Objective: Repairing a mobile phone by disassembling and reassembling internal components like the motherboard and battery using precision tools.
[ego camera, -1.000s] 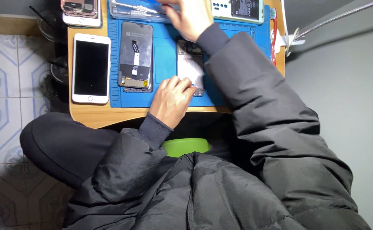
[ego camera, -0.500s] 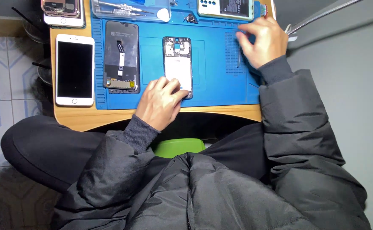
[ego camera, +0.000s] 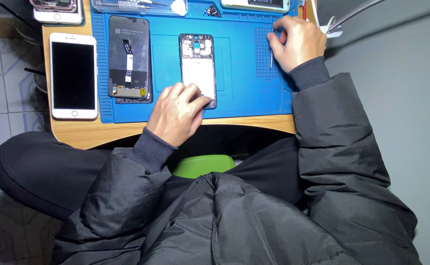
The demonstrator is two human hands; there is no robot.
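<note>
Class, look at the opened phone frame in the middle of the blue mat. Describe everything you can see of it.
The opened phone frame lies flat and lengthwise on the blue mat, its inside facing up. It has a dark rim, a pale rectangular panel across its middle and small dark parts with cut-outs at its far end. It looks like metal and plastic. The left hand rests on its near end, fingers covering that corner. The right hand is apart from it.
</note>
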